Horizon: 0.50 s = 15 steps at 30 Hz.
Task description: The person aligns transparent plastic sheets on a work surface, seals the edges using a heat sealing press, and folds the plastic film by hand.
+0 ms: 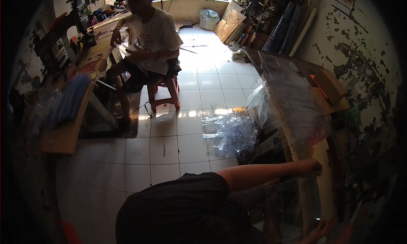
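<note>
My left hand reaches out to the right over a long workbench and pinches the edge of a clear plastic sheet that hangs over the bench. Lower down, at the bottom right, my right hand touches the same sheet; only part of this hand shows and its grip is unclear. More clear plastic film lies heaped along the bench beyond my hands. My dark-shirted shoulder fills the bottom middle.
Another person sits on a red stool across the tiled floor, handling clear plastic. A pile of clear bags lies on the floor. A wooden bench stands left; a cardboard box and leaning rolls are right.
</note>
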Available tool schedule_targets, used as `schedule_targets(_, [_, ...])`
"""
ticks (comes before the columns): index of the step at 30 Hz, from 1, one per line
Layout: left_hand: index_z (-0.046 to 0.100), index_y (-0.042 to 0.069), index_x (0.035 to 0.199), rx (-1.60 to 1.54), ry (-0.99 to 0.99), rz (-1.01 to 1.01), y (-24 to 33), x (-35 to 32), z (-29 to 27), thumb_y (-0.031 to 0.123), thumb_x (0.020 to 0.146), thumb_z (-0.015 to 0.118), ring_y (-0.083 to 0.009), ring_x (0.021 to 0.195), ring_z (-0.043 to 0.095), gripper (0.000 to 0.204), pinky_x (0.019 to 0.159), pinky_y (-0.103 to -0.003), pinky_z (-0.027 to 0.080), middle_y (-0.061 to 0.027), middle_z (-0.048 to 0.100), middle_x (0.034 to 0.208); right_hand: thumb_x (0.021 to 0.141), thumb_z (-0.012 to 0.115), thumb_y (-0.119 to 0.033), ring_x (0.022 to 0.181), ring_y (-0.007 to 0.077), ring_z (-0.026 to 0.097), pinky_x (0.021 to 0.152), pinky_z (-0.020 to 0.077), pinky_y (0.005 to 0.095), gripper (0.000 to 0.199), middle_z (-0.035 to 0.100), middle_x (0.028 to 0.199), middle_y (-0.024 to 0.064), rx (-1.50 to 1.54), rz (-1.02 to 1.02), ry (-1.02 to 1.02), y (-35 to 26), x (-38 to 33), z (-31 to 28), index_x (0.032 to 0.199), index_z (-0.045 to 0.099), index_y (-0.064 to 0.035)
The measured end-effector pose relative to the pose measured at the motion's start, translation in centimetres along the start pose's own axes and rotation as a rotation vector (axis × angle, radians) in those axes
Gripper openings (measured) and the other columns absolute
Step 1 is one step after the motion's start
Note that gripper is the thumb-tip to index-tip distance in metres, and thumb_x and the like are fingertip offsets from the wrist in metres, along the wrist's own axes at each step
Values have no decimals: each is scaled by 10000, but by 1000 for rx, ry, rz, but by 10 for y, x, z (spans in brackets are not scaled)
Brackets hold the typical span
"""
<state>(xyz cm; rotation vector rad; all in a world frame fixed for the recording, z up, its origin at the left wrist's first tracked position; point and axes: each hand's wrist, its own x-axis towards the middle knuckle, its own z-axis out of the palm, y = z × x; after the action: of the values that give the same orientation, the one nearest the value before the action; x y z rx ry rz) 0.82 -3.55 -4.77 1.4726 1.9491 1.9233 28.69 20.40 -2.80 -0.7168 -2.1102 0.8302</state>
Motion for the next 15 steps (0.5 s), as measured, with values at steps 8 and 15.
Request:
schedule_targets(8, [724,14,997,-14,-10,7,-1,0,0,150,985,581,-322,944,719,197,853,-433,537,-152,742,967,953,733,-486,928,344,659,883,513,472,583,741,1076,222,33,-290,10,-16,-3,0,1100,733,78])
schedule_targets(15, [723,5,1005,-3,-4,-1,-4,0,1,153,992,582,-337,942,719,204,853,-438,538,-162,743,967,984,726,-389,929,313,665,864,526,452,476,732,1168,212,40,-250,40,-10,-2,3,1153,740,57])
